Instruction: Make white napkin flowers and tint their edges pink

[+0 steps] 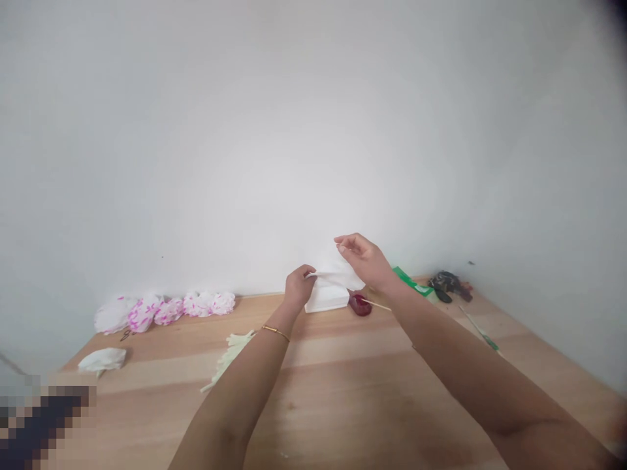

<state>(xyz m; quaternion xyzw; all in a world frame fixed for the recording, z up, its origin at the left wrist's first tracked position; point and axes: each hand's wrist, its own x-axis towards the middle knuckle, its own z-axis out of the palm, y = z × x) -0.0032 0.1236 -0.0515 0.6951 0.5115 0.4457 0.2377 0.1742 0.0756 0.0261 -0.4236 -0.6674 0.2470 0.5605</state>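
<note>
Near the wall, a white tissue (336, 267) is stretched between my two hands, above a stack of white tissues (327, 300). My left hand (298, 286) pinches the sheet at its left end, beside the stack. Higher and to the right, my right hand (361, 256) has its thumb and fingertips together at the sheet's upper edge; the white paper is hard to tell from the wall there. A dark red round container (361, 305) with a thin stick (376, 304) across it stands just right of the stack.
Along the back left lie several white paper flowers with pink marks (169, 311), and a white folded tissue (102, 359) in front. Pale green strips (228, 356) lie beside my left forearm. At right are a green packet (411, 282), a black crumpled bundle (443, 284) and a green-tipped stick (480, 328).
</note>
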